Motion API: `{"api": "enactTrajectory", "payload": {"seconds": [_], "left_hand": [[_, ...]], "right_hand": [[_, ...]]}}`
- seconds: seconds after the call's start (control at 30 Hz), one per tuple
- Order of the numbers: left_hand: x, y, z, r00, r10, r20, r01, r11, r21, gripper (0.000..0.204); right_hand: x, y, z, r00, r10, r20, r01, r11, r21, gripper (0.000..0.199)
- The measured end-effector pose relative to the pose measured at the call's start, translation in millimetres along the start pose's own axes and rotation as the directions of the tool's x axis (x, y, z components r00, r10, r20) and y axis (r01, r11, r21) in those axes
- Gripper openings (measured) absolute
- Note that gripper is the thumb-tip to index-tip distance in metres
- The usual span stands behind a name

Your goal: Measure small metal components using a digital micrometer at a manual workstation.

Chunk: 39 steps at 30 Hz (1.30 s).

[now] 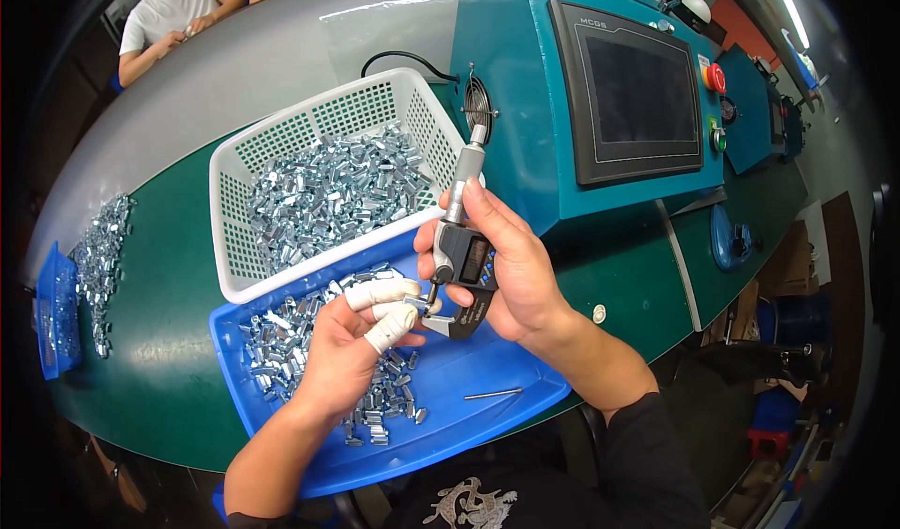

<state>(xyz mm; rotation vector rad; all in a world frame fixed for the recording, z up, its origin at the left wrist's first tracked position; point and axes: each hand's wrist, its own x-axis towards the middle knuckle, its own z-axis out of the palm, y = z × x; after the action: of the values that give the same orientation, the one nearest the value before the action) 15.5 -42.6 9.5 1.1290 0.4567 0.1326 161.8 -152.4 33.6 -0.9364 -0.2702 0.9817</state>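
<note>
My right hand [525, 281] is wrapped round a digital micrometer [459, 248], its thimble pointing up and away and its frame toward me. In my left hand [342, 351], thumb and fingers wearing white finger cots pinch a small silvery metal piece [418, 303] at the micrometer's jaws. Whether the jaws touch the piece cannot be made out. Both hands are above a blue tray [506, 421], where many similar metal pieces [272, 356] lie loose on the left side. A thin metal rod [493, 394] lies on the tray's right part.
Behind the tray stands a white perforated basket [223, 224] heaped with metal pieces. A teal machine [511, 107] with a dark screen [637, 89] rises at the right. Far left, more pieces [101, 257] lie beside a small blue bin [58, 313]. Another person [178, 14] sits across the table.
</note>
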Motion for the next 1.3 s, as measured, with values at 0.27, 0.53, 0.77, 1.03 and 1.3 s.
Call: {"api": "enactTrajectory", "payload": {"seconds": [0.27, 0.53, 0.77, 1.03, 1.3], "left_hand": [[-2, 4, -2, 1.0, -0.003, 0.016, 0.003, 1.0, 0.009, 0.024], [2, -5, -7, 0.993, 0.112, 0.032, -0.115, 0.983, 0.145, 0.024], [12, 8, -23, 0.935, 0.336, -0.118, -0.285, 0.904, 0.317, 0.031], [14, 5, -21, 0.8, 0.592, 0.094, -0.28, 0.231, 0.932, 0.016], [15, -21, -8, 0.91, 0.341, 0.235, -0.186, -0.171, 0.968, 0.016]], "right_hand": [[0, 3, -1, 1.0, 0.017, 0.025, -0.018, 0.998, 0.067, 0.046], [0, 1, -2, 1.0, 0.021, -0.003, -0.022, 0.999, -0.027, 0.035], [1, 1, -4, 0.999, 0.028, 0.044, -0.032, 0.996, 0.079, 0.038], [0, 1, -5, 0.999, 0.031, 0.044, -0.034, 0.996, 0.081, 0.038], [-4, -2, -1, 1.0, 0.027, 0.014, -0.028, 0.997, 0.071, 0.038]]}}
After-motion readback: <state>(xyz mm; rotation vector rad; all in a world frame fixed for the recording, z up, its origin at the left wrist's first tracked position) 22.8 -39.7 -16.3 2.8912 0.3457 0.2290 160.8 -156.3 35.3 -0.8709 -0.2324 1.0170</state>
